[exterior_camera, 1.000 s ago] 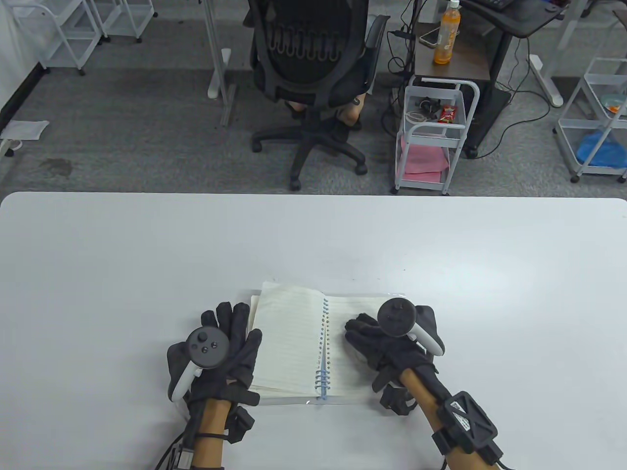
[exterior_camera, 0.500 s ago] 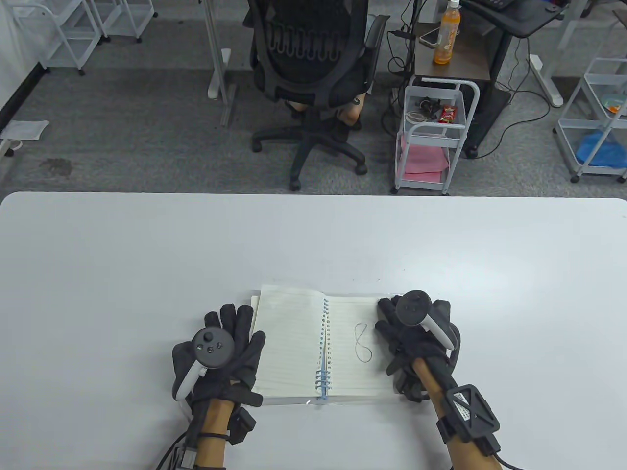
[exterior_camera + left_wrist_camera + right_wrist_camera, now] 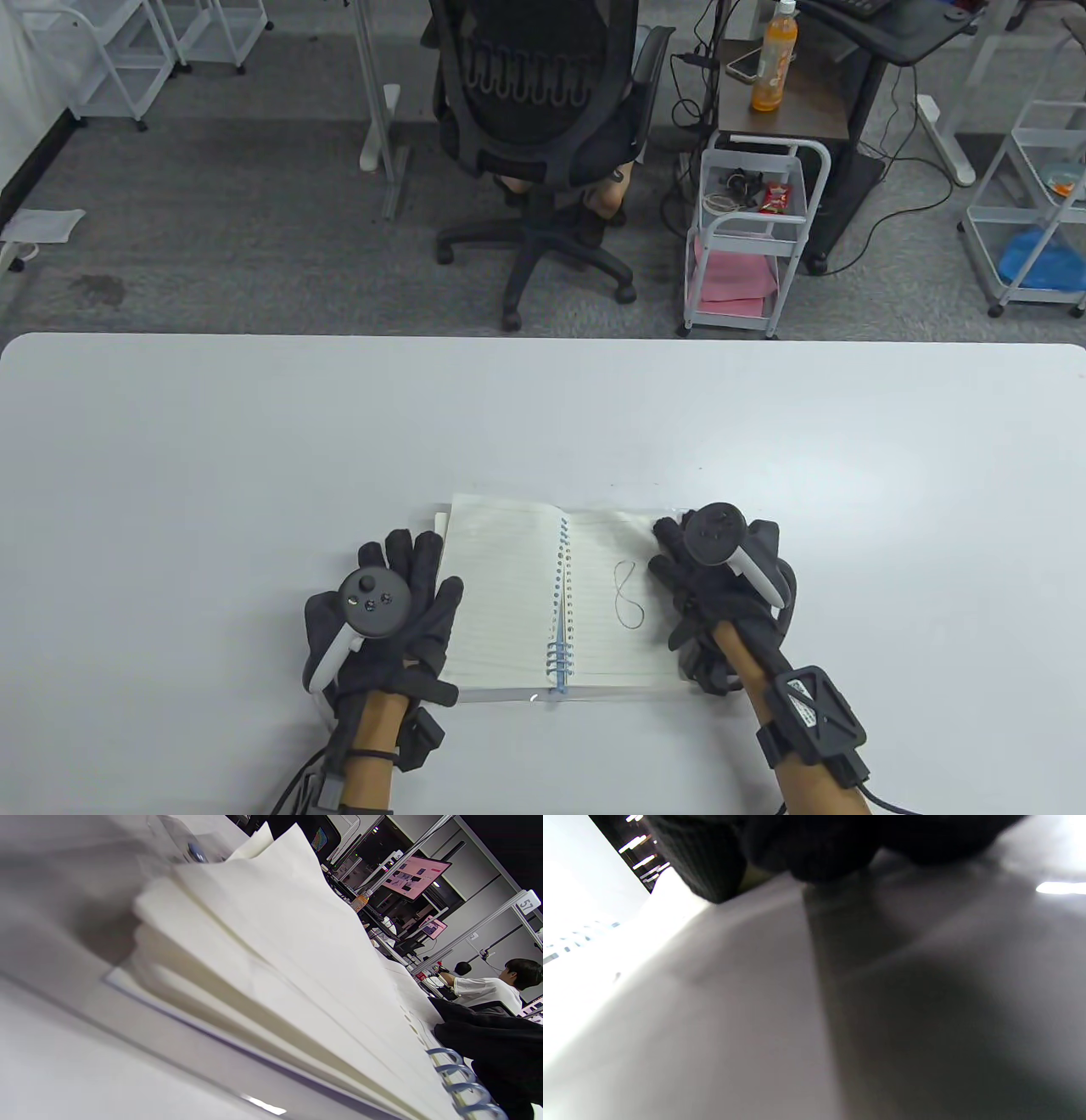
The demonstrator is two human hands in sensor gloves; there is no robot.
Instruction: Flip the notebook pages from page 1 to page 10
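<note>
Two pages from done I'd guess: notebook lying open at 8 near the table edge, left hand resting flat, right hand curling at the page edge, grip unclear, next needing one sheet pinched.

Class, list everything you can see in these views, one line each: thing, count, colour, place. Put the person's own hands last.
notebook: one, white lined pages, blue spiral, open at the table's near edge
handwritten 8: one, dark ink, right page
table: one, white
office chair: one, black, beyond the table
bottle: one, orange, on the far desk
cart: one, white, right of the chair
left hand: one, black glove, flat beside the left page
right hand: one, black glove, at the right page's outer edge
</note>
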